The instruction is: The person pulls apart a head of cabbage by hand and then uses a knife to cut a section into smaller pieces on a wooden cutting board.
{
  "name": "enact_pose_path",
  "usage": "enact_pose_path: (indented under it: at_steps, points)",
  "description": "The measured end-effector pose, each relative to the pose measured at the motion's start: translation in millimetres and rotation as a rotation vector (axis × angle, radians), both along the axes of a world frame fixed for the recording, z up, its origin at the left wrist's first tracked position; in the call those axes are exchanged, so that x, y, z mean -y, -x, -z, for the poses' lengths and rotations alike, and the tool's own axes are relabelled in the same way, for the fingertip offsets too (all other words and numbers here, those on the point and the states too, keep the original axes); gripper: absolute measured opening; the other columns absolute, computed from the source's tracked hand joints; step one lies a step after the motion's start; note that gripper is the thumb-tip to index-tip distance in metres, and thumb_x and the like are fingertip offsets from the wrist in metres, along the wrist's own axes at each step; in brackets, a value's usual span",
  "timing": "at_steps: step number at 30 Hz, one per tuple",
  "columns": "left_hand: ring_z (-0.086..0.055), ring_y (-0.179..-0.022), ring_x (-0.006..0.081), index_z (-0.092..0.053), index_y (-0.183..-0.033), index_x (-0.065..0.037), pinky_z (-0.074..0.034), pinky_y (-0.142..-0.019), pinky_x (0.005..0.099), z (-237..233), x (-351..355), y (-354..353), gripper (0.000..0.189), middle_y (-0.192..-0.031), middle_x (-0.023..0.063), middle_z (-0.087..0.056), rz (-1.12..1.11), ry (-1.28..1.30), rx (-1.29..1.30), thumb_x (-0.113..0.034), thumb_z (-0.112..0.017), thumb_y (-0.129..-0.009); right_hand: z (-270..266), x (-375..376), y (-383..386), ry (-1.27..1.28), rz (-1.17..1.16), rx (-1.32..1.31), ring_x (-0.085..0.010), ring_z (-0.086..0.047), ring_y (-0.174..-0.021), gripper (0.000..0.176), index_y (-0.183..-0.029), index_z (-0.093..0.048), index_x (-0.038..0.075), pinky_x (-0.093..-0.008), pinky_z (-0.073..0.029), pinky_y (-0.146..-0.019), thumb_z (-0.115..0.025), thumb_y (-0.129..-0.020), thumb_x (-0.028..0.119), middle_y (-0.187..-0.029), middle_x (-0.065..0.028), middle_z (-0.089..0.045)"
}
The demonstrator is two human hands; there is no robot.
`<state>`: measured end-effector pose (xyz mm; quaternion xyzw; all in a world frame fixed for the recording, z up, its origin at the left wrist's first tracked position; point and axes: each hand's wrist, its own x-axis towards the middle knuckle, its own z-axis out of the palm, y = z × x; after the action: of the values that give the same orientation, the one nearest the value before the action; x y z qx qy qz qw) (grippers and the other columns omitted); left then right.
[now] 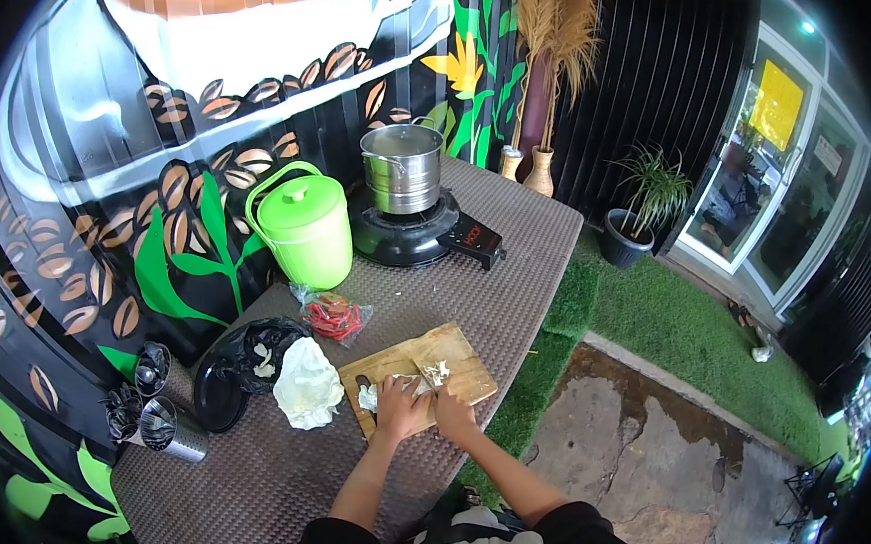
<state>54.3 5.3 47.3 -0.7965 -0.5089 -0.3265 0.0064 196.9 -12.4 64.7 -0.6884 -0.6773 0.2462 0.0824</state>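
A wooden cutting board (470,348) lies near the table's front edge. My left hand (401,406) presses down on a pale cabbage piece (367,398) on it, fingers curled over and partly hiding it. My right hand (454,414) is closed around a knife, its handle hidden in the grip and its thin blade (425,372) pointing away from me beside my left fingers. Small white shreds (437,373) lie just past the blade. Left of the board sits a larger pale cabbage (309,383). A small dark shape at the board's left side is too small to make out.
Behind the board are a bag of red chillies (336,317), a lime-green lidded bucket (303,230) and a steel pot (402,169) on a black stove (403,236). A black plastic bag (261,347) and metal utensil holders (174,430) stand left on the woven table (260,492).
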Motion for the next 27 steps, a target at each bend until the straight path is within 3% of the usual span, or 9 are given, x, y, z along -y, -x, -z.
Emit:
enact_pose_path:
  at_steps: [7, 12, 19, 21, 27]
  points:
    - [-0.050, -0.095, 0.0267, -0.064, -0.102, -0.005, -0.038, -0.085, 0.0418, 7, -1, 3, 0.034, -0.097, 0.0077, -0.061, 0.022, -0.046, 0.076, -0.031, -0.066, -0.080, -6, -2, -9, 0.124, -0.053, 0.066, -0.0397, -0.064, -0.095, 0.030, -0.110, -0.045, 0.000, -0.0479, -0.052, -0.080, -0.050, -0.089, 0.020, -0.101, -0.0255, -0.064]
    - [-0.050, -0.095, 0.0272, -0.064, -0.103, -0.004, -0.038, -0.085, 0.0419, -6, 4, 3, 0.032, -0.099, 0.0084, -0.061, 0.021, -0.008, 0.082, -0.027, -0.066, -0.081, -7, 26, 14, 0.069, 0.154, -0.020, -0.0395, -0.064, -0.095, 0.029, -0.109, -0.044, 0.000, -0.0488, -0.052, -0.079, -0.050, -0.089, 0.021, -0.100, -0.0250, -0.064]
    - [-0.050, -0.095, 0.0275, -0.064, -0.105, -0.003, -0.038, -0.085, 0.0419, -6, 7, 4, 0.030, -0.101, 0.0076, -0.061, 0.048, -0.011, 0.109, -0.023, -0.064, -0.082, -4, -9, -1, 0.004, 0.025, 0.028, -0.0382, -0.065, -0.092, 0.035, -0.118, -0.042, -0.001, -0.0500, -0.052, -0.078, -0.045, -0.092, 0.023, -0.098, -0.0260, -0.064]
    - [-0.050, -0.094, 0.0275, -0.064, -0.106, -0.004, -0.038, -0.085, 0.0420, -5, 7, 5, 0.031, -0.102, 0.0079, -0.060, 0.046, -0.007, 0.091, -0.022, -0.065, -0.081, -8, -8, -7, 0.229, 0.004, -0.093, -0.0383, -0.065, -0.092, 0.038, -0.123, -0.040, 0.000, -0.0504, -0.052, -0.079, -0.043, -0.094, 0.024, -0.100, -0.0266, -0.063]
    - [-0.050, -0.097, 0.0269, -0.064, -0.106, -0.004, -0.038, -0.086, 0.0416, -11, 10, 1, 0.030, -0.104, 0.0070, -0.060, 0.021, 0.018, 0.057, -0.019, -0.065, -0.081, -3, 27, 13, 0.021, 0.133, -0.006, -0.0398, -0.066, -0.088, 0.031, -0.112, -0.043, 0.001, -0.0497, -0.053, -0.076, -0.043, -0.093, 0.025, -0.092, -0.0255, -0.066]
